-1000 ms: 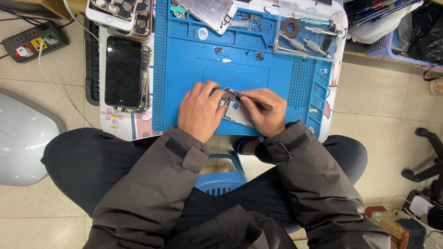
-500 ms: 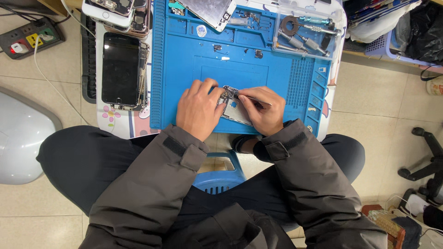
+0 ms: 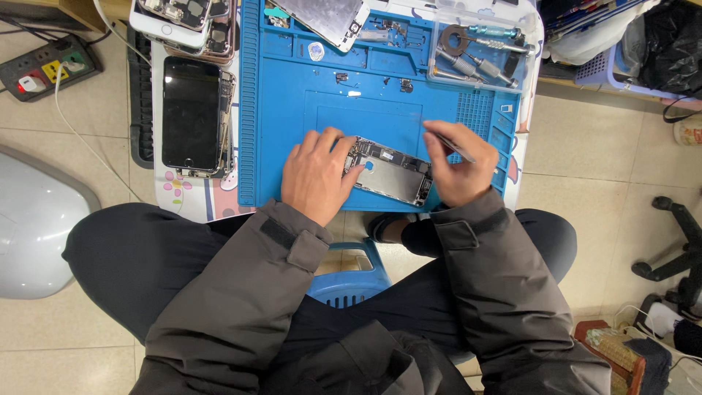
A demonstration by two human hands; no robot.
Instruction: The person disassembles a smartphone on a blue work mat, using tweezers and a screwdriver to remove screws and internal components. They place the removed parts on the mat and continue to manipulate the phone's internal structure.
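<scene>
Left hand (image 3: 316, 174) grip pins opened phone (image 3: 387, 170); right hand (image 3: 459, 162) grasps tweezers (image 3: 447, 145); tool tray (image 3: 479, 51) behind.

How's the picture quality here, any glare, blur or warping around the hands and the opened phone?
Head view: even, soft light, sharp on the left hand, right hand and opened phone; faint sheen on the blue mat; wide-angle bending at the edges; weak shadows.
</scene>
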